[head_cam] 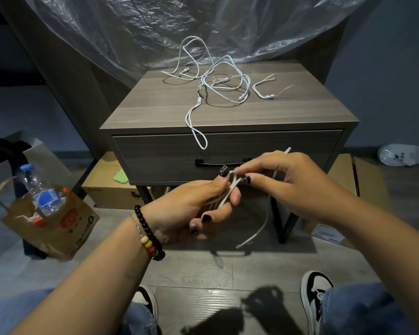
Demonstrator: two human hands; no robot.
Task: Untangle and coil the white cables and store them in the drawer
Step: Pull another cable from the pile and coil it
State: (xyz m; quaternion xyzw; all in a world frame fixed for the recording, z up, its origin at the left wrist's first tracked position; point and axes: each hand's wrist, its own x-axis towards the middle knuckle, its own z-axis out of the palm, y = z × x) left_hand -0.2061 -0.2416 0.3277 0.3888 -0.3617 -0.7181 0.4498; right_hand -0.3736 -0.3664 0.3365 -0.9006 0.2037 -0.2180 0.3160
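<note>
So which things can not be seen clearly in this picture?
Head view only:
- Inside of the drawer: hidden, the front is shut.
- The coil in the left hand: mostly covered by the fingers.
- Tangled cables on the nightstand: too small to count.
- Box labels under the nightstand: dark, blurred.

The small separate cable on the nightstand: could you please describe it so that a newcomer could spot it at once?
Start at the grey wooden nightstand with one shut drawer. A tangle of white cables covers the middle and back of its top. The small separate cable lies alone right of that tangle: one short loop with a thin tail, touching no other cable.
</note>
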